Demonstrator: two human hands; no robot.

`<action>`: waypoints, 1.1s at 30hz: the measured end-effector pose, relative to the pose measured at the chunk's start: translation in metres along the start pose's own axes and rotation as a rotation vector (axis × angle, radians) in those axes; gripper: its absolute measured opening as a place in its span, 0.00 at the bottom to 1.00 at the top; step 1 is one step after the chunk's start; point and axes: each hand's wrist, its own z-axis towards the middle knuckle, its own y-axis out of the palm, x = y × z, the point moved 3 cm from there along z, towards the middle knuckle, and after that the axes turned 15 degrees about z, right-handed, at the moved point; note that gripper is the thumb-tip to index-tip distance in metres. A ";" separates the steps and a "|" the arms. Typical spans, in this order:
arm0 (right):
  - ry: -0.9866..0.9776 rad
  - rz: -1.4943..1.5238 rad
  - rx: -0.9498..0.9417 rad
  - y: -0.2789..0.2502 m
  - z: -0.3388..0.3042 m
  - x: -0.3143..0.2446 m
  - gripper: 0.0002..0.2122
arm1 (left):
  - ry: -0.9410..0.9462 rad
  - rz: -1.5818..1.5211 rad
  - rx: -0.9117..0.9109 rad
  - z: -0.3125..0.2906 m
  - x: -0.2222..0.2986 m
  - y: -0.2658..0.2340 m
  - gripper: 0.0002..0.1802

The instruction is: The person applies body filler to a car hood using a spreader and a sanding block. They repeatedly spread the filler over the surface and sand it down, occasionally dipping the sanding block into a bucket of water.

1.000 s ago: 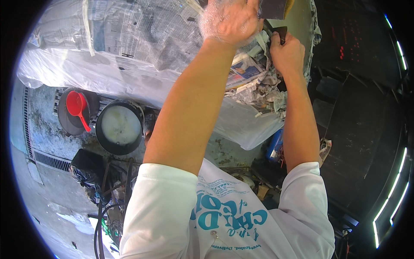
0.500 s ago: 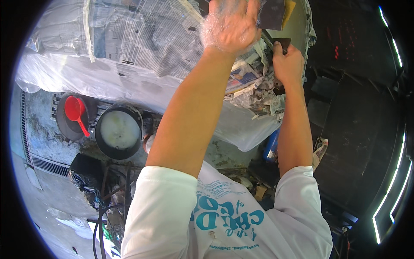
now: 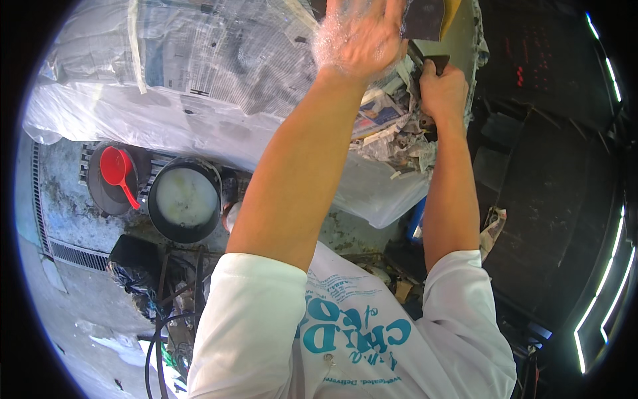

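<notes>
My left hand, wet with white foam, reaches to the top edge, where its fingertips are cut off. It presses on a dark sheet that looks like sandpaper and shows a yellow-brown edge. Farther right, my right hand pinches a small dark flat piece between thumb and fingers; its exact kind cannot be told. Both hands are over a smooth pale panel. Crumpled newspaper sits between my forearms, while taped newspaper spreads over the surface to the left.
Clear plastic sheeting hangs below the newspaper. On the floor at left stand a black bucket of cloudy liquid and a dark basin with a red dipper. Dark hoses and a drain grate lie nearby.
My left hand and the dark sheet have shifted slightly right. My right hand has moved a little away from me, with the dark piece still in it.
</notes>
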 end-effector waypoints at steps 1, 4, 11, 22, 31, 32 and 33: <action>-0.011 -0.043 0.039 -0.001 0.001 0.007 0.16 | 0.004 0.028 -0.021 0.002 0.002 0.002 0.41; -0.067 -0.037 0.079 -0.003 0.004 0.010 0.16 | 0.015 0.077 -0.043 0.005 0.002 0.004 0.42; -0.033 -0.018 -0.082 0.002 0.005 -0.005 0.16 | 0.006 0.021 -0.054 0.002 0.001 -0.004 0.43; 0.013 -0.028 0.108 0.003 -0.001 0.004 0.16 | 0.013 0.067 -0.018 0.002 0.002 0.000 0.41; -0.105 -0.007 -0.046 0.001 -0.001 -0.009 0.16 | 0.003 -0.031 -0.080 0.004 0.000 0.000 0.42; -0.110 -0.021 -0.062 0.003 -0.001 -0.010 0.16 | 0.008 -0.039 -0.088 0.003 0.000 -0.001 0.42; -0.101 -0.050 -0.037 0.007 -0.001 -0.008 0.16 | 0.009 -0.032 -0.078 0.002 -0.001 -0.001 0.42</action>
